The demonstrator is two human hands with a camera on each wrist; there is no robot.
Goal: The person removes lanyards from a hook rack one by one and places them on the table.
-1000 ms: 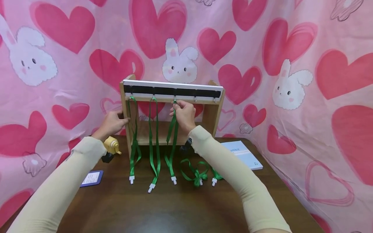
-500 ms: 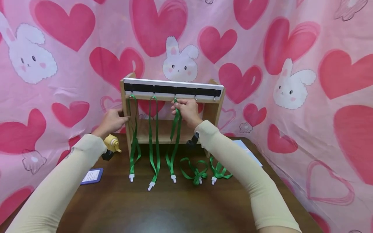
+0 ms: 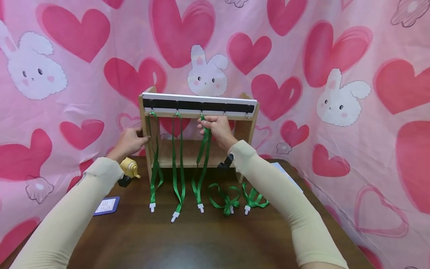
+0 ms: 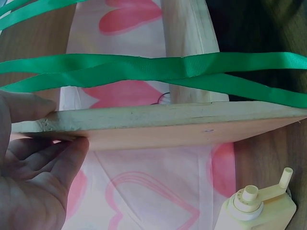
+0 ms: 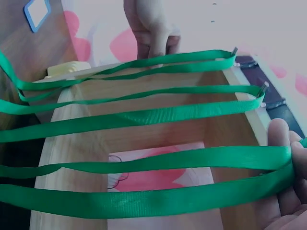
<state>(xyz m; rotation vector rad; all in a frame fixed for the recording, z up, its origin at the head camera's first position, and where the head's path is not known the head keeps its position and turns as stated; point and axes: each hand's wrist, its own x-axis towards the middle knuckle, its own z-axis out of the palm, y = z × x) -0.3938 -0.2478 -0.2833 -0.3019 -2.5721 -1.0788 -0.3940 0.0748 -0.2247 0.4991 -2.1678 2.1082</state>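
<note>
Two loose lanyards (image 3: 227, 205) on table (image 3: 188, 243), toward right edge. Beyond, right hand (image 3: 215, 129): thumb and fingers pinching green lanyard (image 5: 144, 203) just under wooden rack's (image 3: 188, 149) top front edge. Left hand (image 3: 130, 141): clamped on rack's left edge.

Head view faces forward, down; wrist views close (all share rack (image 3: 189, 148)).

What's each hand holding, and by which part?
The right hand pinches a green lanyard near the top of its loop, just below the middle hook. The left hand grips the wooden rack by its left side panel.
</note>
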